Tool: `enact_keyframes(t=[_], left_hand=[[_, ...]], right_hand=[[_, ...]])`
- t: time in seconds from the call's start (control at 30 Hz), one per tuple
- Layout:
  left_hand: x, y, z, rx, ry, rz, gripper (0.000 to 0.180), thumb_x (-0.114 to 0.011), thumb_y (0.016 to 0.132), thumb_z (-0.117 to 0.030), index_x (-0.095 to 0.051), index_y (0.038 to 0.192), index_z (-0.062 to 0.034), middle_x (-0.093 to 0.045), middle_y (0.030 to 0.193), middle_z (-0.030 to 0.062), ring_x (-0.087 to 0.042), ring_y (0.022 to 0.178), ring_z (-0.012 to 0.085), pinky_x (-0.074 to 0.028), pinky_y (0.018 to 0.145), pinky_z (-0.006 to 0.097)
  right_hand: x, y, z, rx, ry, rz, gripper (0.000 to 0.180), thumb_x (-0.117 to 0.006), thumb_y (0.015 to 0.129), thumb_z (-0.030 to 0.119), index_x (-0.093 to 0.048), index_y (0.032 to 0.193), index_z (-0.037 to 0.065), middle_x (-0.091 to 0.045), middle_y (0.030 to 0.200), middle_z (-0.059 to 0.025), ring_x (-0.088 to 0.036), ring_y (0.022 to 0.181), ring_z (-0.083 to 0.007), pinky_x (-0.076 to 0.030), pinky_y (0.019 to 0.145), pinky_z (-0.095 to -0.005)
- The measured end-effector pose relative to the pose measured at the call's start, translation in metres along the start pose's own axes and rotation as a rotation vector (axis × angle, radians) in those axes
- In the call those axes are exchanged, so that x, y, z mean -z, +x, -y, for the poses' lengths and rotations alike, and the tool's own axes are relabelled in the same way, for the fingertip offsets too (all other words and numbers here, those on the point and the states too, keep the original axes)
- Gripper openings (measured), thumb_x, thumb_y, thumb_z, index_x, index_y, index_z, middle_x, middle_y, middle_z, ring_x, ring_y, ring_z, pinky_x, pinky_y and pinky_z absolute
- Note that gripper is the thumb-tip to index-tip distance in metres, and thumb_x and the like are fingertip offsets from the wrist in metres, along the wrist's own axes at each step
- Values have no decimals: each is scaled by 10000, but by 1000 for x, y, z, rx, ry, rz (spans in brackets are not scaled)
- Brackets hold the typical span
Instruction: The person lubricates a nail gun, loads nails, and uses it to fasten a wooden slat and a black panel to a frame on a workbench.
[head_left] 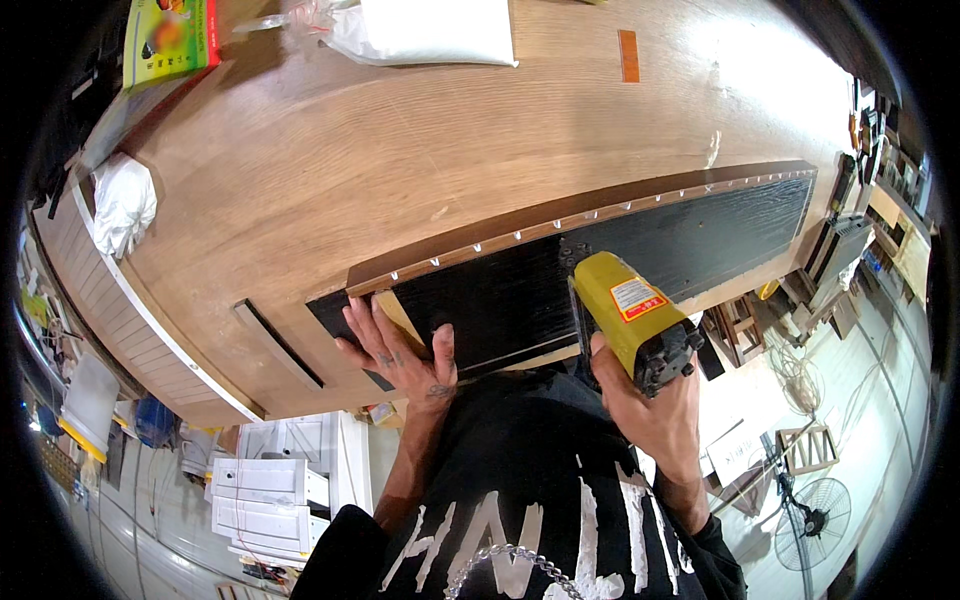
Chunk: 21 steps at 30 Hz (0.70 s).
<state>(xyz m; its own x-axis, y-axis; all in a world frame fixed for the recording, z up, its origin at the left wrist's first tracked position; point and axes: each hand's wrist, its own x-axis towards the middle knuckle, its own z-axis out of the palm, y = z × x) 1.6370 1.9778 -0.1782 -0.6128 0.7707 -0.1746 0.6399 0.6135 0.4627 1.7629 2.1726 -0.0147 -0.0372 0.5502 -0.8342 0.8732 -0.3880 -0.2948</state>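
Yellow power tool point(615, 300) in right hand point(650, 415), fingers wrapped round near end, over middle of black panel point(480, 315). Left hand point(403, 368) at panel's left end, fingers and thumb spread, light wood piece point(403, 318) between. Brown strip point(560, 217) along panel's far edge. Wooden table point(330, 150) beneath.

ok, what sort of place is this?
Probably a woodworking or furniture workshop: the right hand grips a yellow-and-black handheld tool by a long black panel on a wooden worktop, and white panelled furniture pieces stand beyond its edge.
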Motion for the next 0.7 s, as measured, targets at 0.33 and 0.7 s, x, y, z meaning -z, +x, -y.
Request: enact_keyframes(t=[0.33,0.7], left_hand=[[1,1,1,-36,18,10,764,-466,943,-511,-280,1443,37,-226,1528,243,-147,1445,363,23,1147,531],[7,2,-2,-13,-20,40,738,-504,934,-456,-268,1454,12,-205,1541,228,-132,1448,370,30,1147,537]], right_hand=[[-7,-5,2,30,-82,-78,313,-692,824,217,-657,1042,-4,-663,951,-182,-546,905,-315,-440,807,-435],[-20,-7,8,196,-148,-17,367,-716,791,196,-636,1071,-28,-636,1057,-229,-607,919,-348,-426,888,-433]])
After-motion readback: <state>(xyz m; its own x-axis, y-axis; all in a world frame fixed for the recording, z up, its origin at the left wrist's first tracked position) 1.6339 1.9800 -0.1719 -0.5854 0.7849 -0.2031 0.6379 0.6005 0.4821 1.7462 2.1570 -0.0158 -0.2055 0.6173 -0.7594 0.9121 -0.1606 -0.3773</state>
